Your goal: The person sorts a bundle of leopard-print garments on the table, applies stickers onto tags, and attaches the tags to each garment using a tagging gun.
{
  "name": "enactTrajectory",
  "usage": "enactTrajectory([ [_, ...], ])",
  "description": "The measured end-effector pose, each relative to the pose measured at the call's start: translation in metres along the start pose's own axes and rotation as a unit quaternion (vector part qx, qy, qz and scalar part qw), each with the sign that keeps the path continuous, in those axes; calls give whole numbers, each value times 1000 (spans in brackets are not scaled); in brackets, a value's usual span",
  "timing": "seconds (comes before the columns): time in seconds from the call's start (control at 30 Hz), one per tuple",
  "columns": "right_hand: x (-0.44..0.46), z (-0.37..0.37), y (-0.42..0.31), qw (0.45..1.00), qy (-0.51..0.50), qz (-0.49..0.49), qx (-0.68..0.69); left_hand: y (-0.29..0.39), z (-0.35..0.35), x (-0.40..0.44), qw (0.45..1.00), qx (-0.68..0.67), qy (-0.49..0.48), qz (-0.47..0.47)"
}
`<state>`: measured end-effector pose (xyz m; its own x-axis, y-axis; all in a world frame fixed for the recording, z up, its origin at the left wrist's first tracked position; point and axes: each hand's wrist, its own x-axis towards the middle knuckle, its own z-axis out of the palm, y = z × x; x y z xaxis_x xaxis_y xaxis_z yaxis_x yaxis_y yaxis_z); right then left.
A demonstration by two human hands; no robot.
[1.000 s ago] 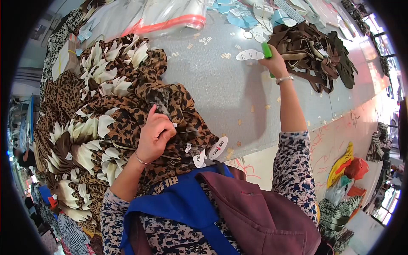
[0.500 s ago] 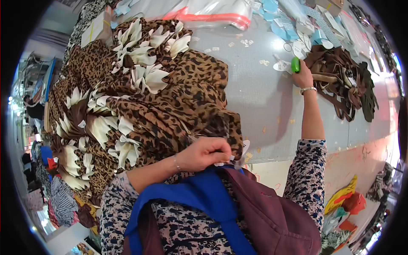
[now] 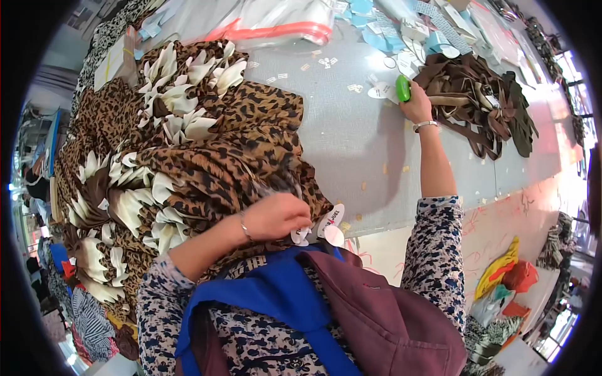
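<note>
My left hand (image 3: 279,216) is closed at the near edge of a leopard-print garment (image 3: 219,166) with cream and brown patches. White hang tags (image 3: 332,219) with black lettering lie at its fingertips, and one appears pinched there. What else the fingers may hold is hidden. Farther off to the right, my right hand (image 3: 417,106) is wrapped around a small green tool (image 3: 402,88), whose exact kind I cannot make out. Beside that hand lies a tangled heap of brown fabric straps (image 3: 476,103). A white oval tag (image 3: 380,91) rests on the table just left of the tool.
The grey table (image 3: 351,144) carries scattered small white labels (image 3: 327,62). Clear plastic bags (image 3: 276,25) with a red edge are at the back, near blue and white tags (image 3: 382,31). A bundle of white cards (image 3: 116,62) sits at back left. Coloured cloth (image 3: 501,276) lies low at the right.
The view has shifted, so the table and its contents appear farther left. The hang tags by my left hand show more fully now. My right hand still grips the green tool.
</note>
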<state>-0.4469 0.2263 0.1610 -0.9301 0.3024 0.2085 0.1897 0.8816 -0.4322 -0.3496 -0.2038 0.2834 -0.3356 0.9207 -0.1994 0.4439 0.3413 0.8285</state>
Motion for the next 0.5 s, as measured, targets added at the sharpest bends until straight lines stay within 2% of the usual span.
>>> enactTrajectory([
  [0.07, -7, -7, 0, 998, 8, 14, 64, 7, -25, 4, 998, 10, 69, -9],
  [0.13, -15, -13, -5, 991, 15, 28, 131, 14, -46, 4, 987, -36, 145, -56],
  [0.2, -26, -30, -26, 958, -68, 82, 266, 10, -54, 5, 969, -53, 233, -69],
  [0.27, -42, -47, -59, 907, -145, 118, 378, 8, -57, 9, 948, -145, 254, -125],
  [0.33, -64, -59, -105, 847, -217, 136, 466, 0, -51, 17, 935, -171, 283, -128],
  [0.4, -87, -76, -153, 830, -249, 107, 487, -4, -47, 28, 920, -184, 319, -134],
  [0.43, -95, -67, -159, 797, -285, 90, 524, -9, -46, 30, 925, -171, 303, -154],
  [0.47, -99, -67, -172, 775, -338, 96, 526, -11, -45, 33, 921, -227, 280, -149],
  [0.5, -104, -67, -183, 768, -347, 88, 531, -12, -44, 36, 913, -283, 256, -143],
])
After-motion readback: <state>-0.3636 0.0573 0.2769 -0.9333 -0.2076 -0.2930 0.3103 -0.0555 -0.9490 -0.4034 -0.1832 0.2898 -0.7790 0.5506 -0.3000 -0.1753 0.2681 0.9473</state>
